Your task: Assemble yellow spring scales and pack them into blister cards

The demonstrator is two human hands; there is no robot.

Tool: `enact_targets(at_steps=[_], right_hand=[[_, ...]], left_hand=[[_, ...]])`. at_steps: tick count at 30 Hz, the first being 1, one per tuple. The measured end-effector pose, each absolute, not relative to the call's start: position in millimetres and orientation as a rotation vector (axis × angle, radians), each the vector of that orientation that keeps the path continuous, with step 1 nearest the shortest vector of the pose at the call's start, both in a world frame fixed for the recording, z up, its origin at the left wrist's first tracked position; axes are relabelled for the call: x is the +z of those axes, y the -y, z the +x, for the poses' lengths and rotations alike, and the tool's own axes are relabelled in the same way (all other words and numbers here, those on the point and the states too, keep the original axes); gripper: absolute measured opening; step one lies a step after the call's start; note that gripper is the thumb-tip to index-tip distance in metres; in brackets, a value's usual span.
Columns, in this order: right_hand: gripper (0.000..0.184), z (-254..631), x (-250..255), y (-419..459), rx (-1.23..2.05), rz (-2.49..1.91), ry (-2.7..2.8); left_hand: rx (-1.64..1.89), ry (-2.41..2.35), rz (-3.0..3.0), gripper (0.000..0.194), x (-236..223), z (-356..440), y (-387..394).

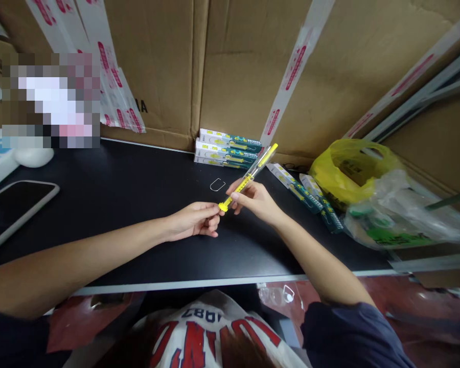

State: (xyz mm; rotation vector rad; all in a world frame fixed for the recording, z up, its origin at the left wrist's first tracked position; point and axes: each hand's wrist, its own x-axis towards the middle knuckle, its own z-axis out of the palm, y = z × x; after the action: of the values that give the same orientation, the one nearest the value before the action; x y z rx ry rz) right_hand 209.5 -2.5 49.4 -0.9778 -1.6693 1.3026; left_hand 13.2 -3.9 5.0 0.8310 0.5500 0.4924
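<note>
A slim yellow tool with a clear tube (257,166) is held tilted above the black table, its far end pointing up and right. My right hand (257,200) closes its fingers around the yellow lower shaft. At the near end, my left hand (197,219) pinches the small yellow knob between thumb and forefinger. A thin bent metal wire loop (217,184) lies on the table just beyond my hands. Behind it, several printed long boxes (226,150) are stacked against the cardboard; their pictures show a similar yellow tool.
More long boxes (297,189) lie at the right, beside a yellow plastic bag (352,168) and a clear plastic bag (402,214). A phone (19,209) and a white device (0,158) rest at the left. Tall cardboard (245,66) stands along the table's back.
</note>
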Motion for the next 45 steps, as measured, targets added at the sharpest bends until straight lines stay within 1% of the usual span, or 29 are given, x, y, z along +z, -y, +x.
enact_targets(at_steps=[10, 23, 29, 37, 40, 43, 45], right_hand=[[0.028, 208.4, 47.6, 3.7, 1.25, -0.943, 1.705], [0.031, 202.2, 47.0, 7.5, 1.215, -0.915, 1.745], [0.032, 197.2, 41.1, 12.8, 1.172, -0.921, 1.724], [0.036, 196.3, 32.9, 9.1, 1.249, -0.926, 1.656], [0.038, 194.3, 27.1, 5.3, 1.294, -0.954, 1.585], [0.038, 190.6, 23.2, 4.9, 1.317, -0.968, 1.562], [0.038, 188.0, 22.4, 6.6, 1.33, -0.976, 1.552]], left_hand=[[0.494, -0.533, 0.815, 0.018, 3.4, 13.6, 3.4], [0.512, -0.527, 0.81, 0.016, 1.1, 12.5, 4.5], [0.548, -0.482, 0.827, 0.019, -3.4, 11.9, 4.0], [0.541, -0.499, 0.887, 0.014, -1.8, 14.0, 6.4], [0.485, -0.559, 0.967, 0.023, 3.5, 16.8, 9.6], [0.546, -0.737, 1.21, 0.034, 5.7, 16.7, 12.5], [0.619, -0.832, 1.406, 0.036, 5.9, 14.7, 13.5]])
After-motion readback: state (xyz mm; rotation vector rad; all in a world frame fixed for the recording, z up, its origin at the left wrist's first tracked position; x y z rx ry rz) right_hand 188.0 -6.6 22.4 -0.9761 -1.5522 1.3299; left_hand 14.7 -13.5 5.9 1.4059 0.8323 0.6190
